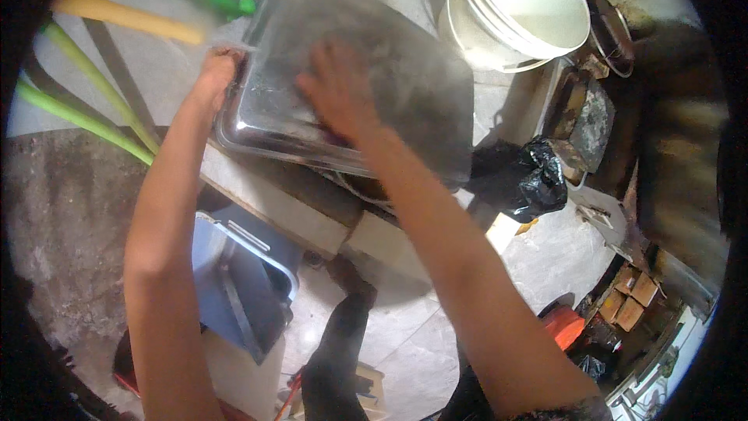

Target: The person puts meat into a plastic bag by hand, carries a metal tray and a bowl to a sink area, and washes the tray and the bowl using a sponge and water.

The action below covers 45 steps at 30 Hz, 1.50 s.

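A large shiny metal lid or upturned tray (409,82) with rounded corners lies tilted before me, its far part hazy. At its left edge my left hand (221,73) has its fingers curled round the rim. My right hand (339,85) rests flat on the metal surface with its fingers spread, slightly blurred. Below the near rim, light-coloured blocks (274,193) show.
A white plastic bucket (508,17) stands at the upper right. A black plastic bag (520,178) lies right of the metal piece. Green and yellow poles (99,117) stand at the left. A blue-grey plastic bin (245,275) stands below, near my legs.
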Available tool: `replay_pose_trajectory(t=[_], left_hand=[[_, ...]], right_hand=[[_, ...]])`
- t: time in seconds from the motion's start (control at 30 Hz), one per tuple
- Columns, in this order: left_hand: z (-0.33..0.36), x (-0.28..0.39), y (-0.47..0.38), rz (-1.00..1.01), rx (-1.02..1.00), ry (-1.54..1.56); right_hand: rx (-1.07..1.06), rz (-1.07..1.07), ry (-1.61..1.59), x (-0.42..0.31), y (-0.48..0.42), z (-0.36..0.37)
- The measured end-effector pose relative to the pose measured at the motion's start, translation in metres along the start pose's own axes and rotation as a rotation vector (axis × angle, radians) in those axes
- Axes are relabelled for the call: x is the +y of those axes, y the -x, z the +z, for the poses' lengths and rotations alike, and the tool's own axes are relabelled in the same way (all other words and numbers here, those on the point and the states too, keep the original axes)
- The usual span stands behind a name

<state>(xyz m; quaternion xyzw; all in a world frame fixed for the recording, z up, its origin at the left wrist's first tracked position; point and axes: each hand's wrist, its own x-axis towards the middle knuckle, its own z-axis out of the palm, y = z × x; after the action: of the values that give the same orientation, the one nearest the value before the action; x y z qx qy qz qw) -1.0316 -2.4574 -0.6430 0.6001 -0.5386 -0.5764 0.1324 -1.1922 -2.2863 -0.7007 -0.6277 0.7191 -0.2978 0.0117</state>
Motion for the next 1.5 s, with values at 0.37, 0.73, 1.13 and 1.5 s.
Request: replay_pose_trajectory(t=[0.37,0.73,1.13,1.5], left_hand=[[0.022,-0.027,0.0,0.11,-0.031,0.112],[0.025,0.013,0.056,-0.124,-0.157,0.187],[0.212,0.091,0.26,0.361,-0.432,0.599],[0.32,0.219,0.422,0.349,-0.246,0.533]], right_hand=[[-0.159,0.684,0.311,0.194,0.289,0.008],[-0.1,0.294,-0.226,-0.045,0.109,-0.106],[-0.248,0.568,-0.009,-0.034,-0.031,-0.316],[-0.385,0.761,0.653,0.01,-0.036,-0.472]])
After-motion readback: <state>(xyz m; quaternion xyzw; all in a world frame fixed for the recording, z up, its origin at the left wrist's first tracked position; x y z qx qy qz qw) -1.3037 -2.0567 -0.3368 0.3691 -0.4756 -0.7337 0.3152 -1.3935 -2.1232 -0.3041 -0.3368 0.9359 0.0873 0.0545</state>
